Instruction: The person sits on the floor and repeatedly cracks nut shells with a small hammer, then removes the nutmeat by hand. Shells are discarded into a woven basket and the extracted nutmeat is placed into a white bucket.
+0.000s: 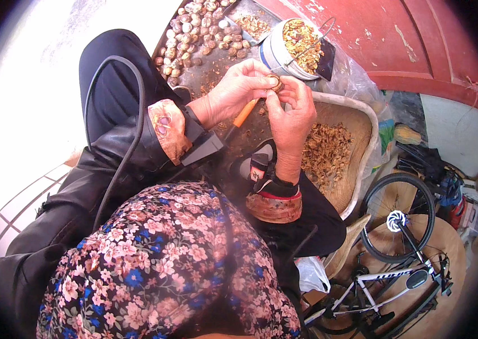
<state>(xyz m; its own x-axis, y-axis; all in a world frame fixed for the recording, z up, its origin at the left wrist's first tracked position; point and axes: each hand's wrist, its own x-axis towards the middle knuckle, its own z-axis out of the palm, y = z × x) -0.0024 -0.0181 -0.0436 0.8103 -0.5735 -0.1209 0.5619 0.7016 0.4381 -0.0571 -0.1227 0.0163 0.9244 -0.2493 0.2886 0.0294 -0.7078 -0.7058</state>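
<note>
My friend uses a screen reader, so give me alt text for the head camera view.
A person's left hand and right hand hold a brown walnut between them. Beyond them are a pile of walnuts and a bucket of yellowish pieces; a tray of brown shell pieces sits to the right, a bicycle at lower right.

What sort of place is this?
Probably a household porch or storage corner, though I can't be certain: a bicycle, a pile of whole nuts and a bucket of nut pieces share the space.
</note>
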